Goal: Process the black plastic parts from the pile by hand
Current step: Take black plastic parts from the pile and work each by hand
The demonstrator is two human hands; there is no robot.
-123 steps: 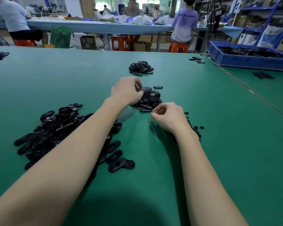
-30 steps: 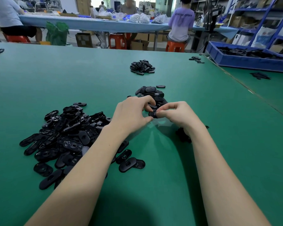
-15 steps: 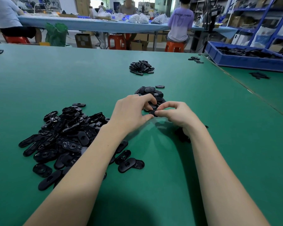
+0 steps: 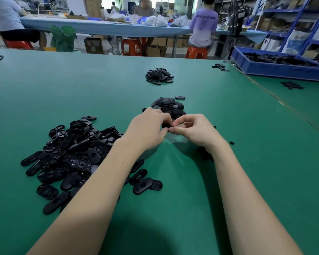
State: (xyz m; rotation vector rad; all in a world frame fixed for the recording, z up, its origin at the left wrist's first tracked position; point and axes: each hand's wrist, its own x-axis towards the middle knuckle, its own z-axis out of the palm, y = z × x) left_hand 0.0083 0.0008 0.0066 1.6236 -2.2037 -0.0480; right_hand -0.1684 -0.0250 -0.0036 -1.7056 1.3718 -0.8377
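One black part (image 4: 166, 125) now pinched between left hand (image 4: 147, 128) and right hand (image 4: 192, 129), brought back from the 12 o'clock stack (image 4: 168, 107); processing under way.

Left hand (image 4: 147, 128) and right hand (image 4: 193, 131) fingertips meeting, fingers curled, forearms extended

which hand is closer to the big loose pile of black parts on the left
Left. The left hand sits just right of the big pile, its forearm crossing the pile's edge; the right hand is farther right, beyond the left hand.
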